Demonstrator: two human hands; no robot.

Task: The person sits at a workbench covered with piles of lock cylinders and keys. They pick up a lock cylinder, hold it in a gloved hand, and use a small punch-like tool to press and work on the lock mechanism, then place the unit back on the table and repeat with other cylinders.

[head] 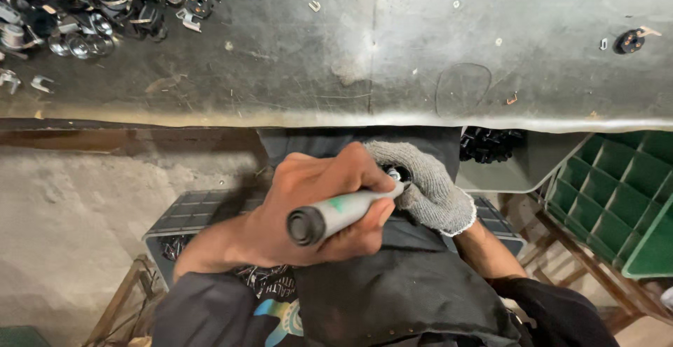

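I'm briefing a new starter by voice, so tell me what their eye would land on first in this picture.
First, in the middle, the bare left hand gripping a grey tool handle, its tip meeting a small part that the gloved right hand holds over the lap. Next, the heap of dark metal parts at the far left of the worn metal bench. Then the green compartment crate low on the right.

Grey tool handle [335, 215], green patch; grey knit glove [431, 186]; green crate [617, 193].
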